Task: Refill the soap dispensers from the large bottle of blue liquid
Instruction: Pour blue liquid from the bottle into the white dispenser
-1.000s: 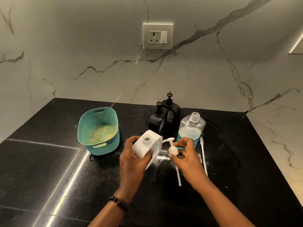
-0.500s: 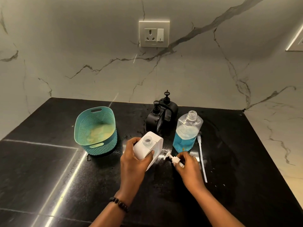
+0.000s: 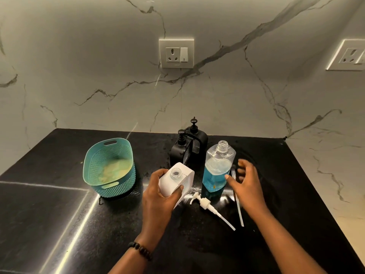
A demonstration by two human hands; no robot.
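My left hand (image 3: 158, 196) grips a white square soap dispenser (image 3: 175, 181) whose neck is uncapped. Its white pump (image 3: 206, 204) lies on the black counter just right of it, tube pointing toward me. The large clear bottle of blue liquid (image 3: 217, 171) stands uncapped and about half full behind the pump. My right hand (image 3: 246, 182) hovers beside that bottle's right side, fingers spread, holding nothing. Two black pump dispensers (image 3: 187, 149) stand in a holder behind the white one.
A teal perforated basket (image 3: 110, 171) with something yellowish inside sits at the left. A second clear pump tube (image 3: 238, 202) lies right of the blue bottle. Marble walls with sockets close off the back and right of the black counter (image 3: 59, 214).
My right hand laid the white pump down on the counter, let go of it and moved up toward the blue bottle. My left hand kept hold of the white dispenser.
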